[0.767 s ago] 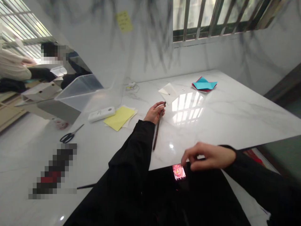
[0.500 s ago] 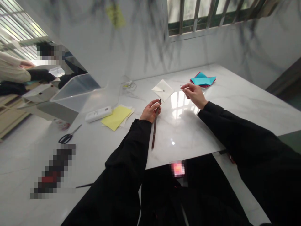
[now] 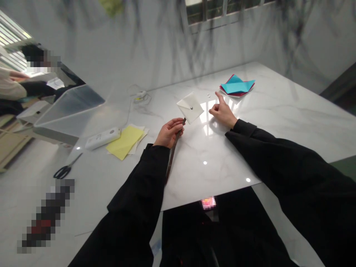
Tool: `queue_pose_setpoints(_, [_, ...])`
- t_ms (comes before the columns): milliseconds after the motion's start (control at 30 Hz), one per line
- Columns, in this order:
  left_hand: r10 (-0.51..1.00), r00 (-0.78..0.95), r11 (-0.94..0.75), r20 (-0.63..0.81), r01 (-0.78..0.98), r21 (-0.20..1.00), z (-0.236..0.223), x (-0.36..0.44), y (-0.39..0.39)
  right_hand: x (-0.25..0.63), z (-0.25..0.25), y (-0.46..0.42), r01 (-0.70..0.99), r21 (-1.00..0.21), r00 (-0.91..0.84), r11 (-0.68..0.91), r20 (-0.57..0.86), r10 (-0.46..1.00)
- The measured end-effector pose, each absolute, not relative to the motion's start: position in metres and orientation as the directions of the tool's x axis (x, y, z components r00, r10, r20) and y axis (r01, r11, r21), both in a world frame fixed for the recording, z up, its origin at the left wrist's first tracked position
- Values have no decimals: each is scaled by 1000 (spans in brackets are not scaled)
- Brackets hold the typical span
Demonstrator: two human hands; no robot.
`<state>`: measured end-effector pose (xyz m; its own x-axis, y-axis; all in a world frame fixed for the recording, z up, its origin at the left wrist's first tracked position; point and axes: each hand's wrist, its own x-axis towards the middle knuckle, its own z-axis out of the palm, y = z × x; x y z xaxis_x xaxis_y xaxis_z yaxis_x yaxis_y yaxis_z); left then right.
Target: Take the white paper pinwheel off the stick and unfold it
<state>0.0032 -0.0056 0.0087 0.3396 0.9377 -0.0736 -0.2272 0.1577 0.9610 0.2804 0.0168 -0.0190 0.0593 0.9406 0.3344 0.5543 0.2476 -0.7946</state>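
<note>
White marble table [image 3: 278,122]: left hand [image 3: 167,132] still grips the stick [image 3: 172,150]; right hand [image 3: 222,113], empty, has drawn back, forefinger out.

Both arms are covered in long black sleeves of a soft, matte cloth that creases into loose folds along the forearms and ends in plain cuffs just behind the left hand [image 3: 167,133] and the right hand [image 3: 222,113]. The hands themselves are bare, with no gloves, rings or watch showing at the cuffs. Below the hands, nearer the camera, the same black continues over the body and lap, probably one dark garment or a matching pair, though the cloth there is too dim and featureless to make out seams.
</note>
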Motion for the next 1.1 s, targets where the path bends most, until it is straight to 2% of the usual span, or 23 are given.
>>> queue_pose_setpoints(100, [952, 304, 113, -43, -217, 970, 10, 7, -8, 272, -15, 9, 512, -818, 38, 262, 326, 945])
queue_pose_setpoints(367, [960, 281, 57, 2, -202, 978, 13, 13, -10, 267, -13, 2, 524, -780, -83, 342, 352, 932])
queue_pose_setpoints(800, [967, 255, 71, -14, -216, 974, 12, 11, -9, 264, -8, -2, 573, -757, -79, 313, 329, 941])
queue_pose_setpoints(1000, [972, 234, 65, -13, -214, 975, 11, 11, -9, 263, -6, -6, 504, -813, -50, 290, 307, 950])
queue_pose_setpoints(1100, [973, 231, 65, -13, -221, 973, 10, 11, -8, 263, -3, -8, 544, -793, -65, 274, 285, 956])
